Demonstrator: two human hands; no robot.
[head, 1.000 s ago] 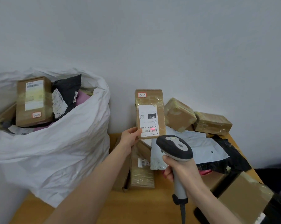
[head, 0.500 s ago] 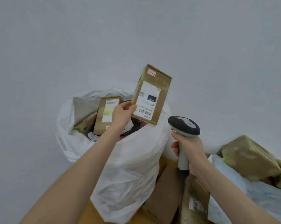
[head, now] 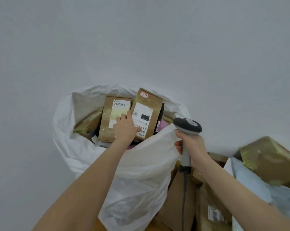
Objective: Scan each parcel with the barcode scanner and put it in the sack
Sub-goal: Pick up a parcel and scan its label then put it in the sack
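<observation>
The white sack [head: 141, 167] stands open at centre, with a brown box [head: 107, 129] and other parcels inside. My left hand [head: 126, 129] reaches into its mouth, holding the lower left corner of a brown parcel [head: 151, 110] with a white "010" label; the thumb lies on the label. The parcel stands upright inside the sack, beside the other brown box. My right hand [head: 191, 145] grips the handle of the grey barcode scanner [head: 187, 125], held upright just right of the sack's rim, cable hanging down.
At the lower right lie more parcels: a taped brown box [head: 271, 162], a pale plastic mailer [head: 277, 197] and flat cardboard boxes [head: 212, 209]. A plain grey wall fills the background behind the sack.
My left hand carried the labelled parcel from the scanner over to the left and lowered it into the sack. The view swung left with it; the scanner hand stayed near the sack's right rim.
</observation>
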